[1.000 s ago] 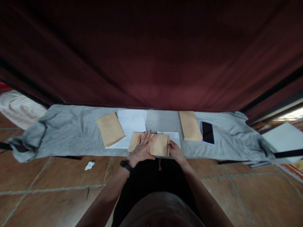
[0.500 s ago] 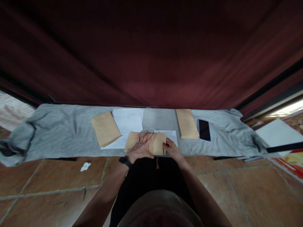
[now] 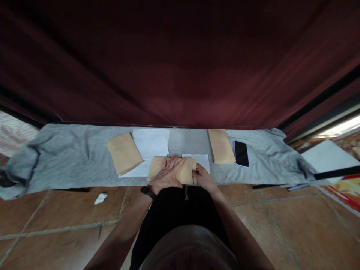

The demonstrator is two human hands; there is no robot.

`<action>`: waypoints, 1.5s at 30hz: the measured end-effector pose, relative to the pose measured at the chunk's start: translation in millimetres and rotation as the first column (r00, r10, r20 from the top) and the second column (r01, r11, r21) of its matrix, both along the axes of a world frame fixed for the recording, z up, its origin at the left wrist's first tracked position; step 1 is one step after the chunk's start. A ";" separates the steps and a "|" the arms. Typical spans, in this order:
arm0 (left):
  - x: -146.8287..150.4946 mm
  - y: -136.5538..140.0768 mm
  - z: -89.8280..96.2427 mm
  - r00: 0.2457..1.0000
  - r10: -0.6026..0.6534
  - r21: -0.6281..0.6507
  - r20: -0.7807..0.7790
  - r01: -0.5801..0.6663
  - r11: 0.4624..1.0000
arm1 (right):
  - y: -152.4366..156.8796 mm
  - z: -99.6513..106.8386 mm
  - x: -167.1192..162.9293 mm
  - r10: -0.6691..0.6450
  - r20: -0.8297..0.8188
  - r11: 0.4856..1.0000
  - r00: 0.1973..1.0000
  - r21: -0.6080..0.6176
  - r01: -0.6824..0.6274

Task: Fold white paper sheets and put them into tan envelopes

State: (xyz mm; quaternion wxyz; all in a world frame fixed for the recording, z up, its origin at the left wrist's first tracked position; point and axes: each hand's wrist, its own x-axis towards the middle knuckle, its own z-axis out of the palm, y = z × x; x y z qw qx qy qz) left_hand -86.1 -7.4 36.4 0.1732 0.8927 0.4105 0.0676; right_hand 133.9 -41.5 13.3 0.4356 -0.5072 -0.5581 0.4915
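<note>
The left hand lies flat, fingers spread, on the brown envelope while the right hand pinches its right-end flap; best creased squarely.

We slid our right hand leftward along the brown envelope, folding its right end over, so the envelope grew shorter. Our left hand pressed flat on it throughout. Our head shifted slightly, moving everything leftward in view.

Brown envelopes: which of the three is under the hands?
The middle envelope at the cloth's near edge: left hand flat on it, right hand at its right end. The left envelope and right envelope lie untouched.
</note>
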 end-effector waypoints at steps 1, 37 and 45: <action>-0.3 -0.1 1.0 1.000 0.004 0.026 0.001 -0.004 1.000 | -0.4 -1.7 1.7 -0.027 0.032 1.000 0.999 -0.007 0.027; 0.7 -6.7 0.6 0.999 -0.045 0.193 -0.003 0.045 0.980 | 9.8 22.9 -8.0 -0.060 -0.444 0.869 0.894 -0.464 -0.172; -15.1 1.6 -0.4 0.999 -0.041 0.164 -0.035 0.047 0.985 | 4.7 17.8 -3.4 -0.043 -0.109 0.937 0.993 -0.350 0.002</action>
